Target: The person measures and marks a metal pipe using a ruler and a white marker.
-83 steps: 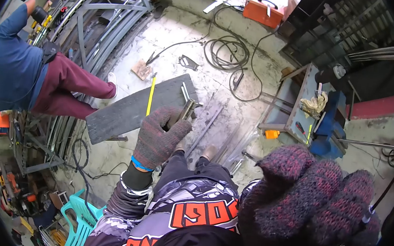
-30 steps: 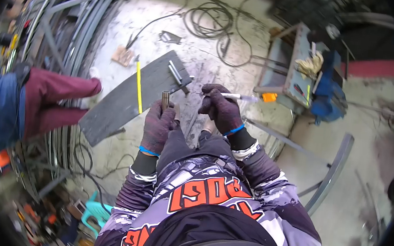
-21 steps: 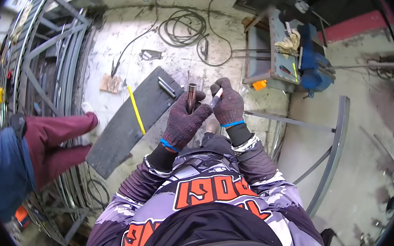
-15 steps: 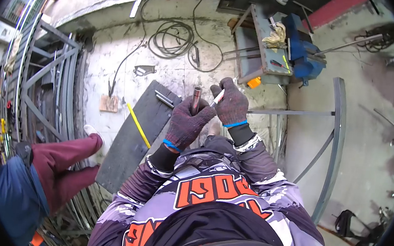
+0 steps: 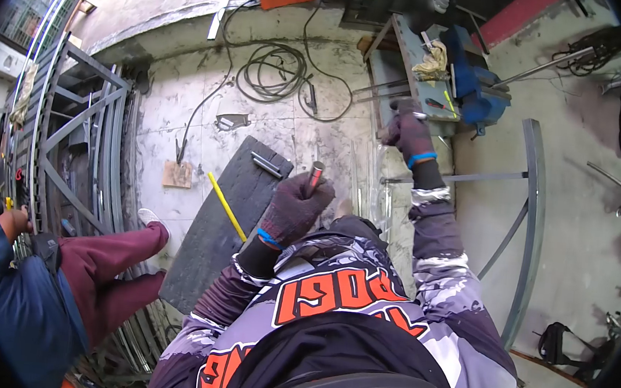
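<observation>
My left hand (image 5: pixel 297 206), in a dark knitted glove with a blue cuff, is wrapped round a short metal tube (image 5: pixel 316 171). The tube stands upright out of the fist, shiny with a reddish tint. My right hand (image 5: pixel 410 135), gloved the same way, reaches forward near the edge of the metal stand (image 5: pixel 404 54). Its fingers are closed, and a small bit of a white pen-like stick (image 5: pixel 420 116) shows at them. Left of my left hand, two short metal tubes (image 5: pixel 266 165) lie on a dark board (image 5: pixel 206 248) with a yellow strip (image 5: pixel 227 207).
A blue vise (image 5: pixel 475 83), a cloth (image 5: pixel 433 61) and a screwdriver (image 5: pixel 434 103) are on the stand. Coiled cable (image 5: pixel 269 72) lies on the floor. A grey steel frame (image 5: pixel 527 235) stands at right. Another person (image 5: pixel 36 295) works at left beside steel racks (image 5: pixel 83 137).
My right hand has moved away from the tube, forward and right toward the stand, with the white stick. My left hand keeps the tube. The other person's hand has shifted.
</observation>
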The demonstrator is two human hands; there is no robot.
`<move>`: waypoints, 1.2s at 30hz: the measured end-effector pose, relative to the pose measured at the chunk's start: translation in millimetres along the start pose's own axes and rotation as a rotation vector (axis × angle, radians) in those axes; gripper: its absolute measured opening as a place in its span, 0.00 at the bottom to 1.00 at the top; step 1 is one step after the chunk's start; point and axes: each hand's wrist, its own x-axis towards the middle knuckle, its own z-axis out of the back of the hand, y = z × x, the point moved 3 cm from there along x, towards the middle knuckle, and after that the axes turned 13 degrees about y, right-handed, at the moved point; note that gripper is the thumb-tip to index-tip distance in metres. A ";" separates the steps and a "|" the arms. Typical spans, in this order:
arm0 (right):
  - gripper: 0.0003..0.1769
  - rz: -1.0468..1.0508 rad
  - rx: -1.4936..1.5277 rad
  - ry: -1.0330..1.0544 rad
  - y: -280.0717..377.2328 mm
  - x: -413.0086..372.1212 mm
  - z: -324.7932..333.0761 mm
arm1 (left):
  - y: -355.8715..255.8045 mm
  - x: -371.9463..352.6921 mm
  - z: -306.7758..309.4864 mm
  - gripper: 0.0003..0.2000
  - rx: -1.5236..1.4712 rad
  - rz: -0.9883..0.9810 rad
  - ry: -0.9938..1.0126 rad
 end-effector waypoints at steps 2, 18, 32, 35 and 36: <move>0.22 0.069 0.103 0.139 32.1 -36.8 -34.6 | -2.1 0.5 4.2 0.06 -0.039 -0.099 -0.056; 0.15 0.164 0.315 0.530 43.3 -105.3 -119.4 | -35.0 -4.1 23.3 0.13 -0.054 -0.135 0.003; 0.21 0.267 0.213 0.516 11.7 -105.4 -117.2 | -46.9 -6.4 3.3 0.07 0.293 -0.385 0.044; 0.23 0.133 0.412 0.674 3.7 -109.1 -115.4 | -50.8 -6.8 -2.0 0.07 0.323 -0.430 -0.019; 0.24 0.160 0.364 0.598 4.2 -110.1 -121.2 | -49.0 -6.4 -1.6 0.07 0.277 -0.361 -0.041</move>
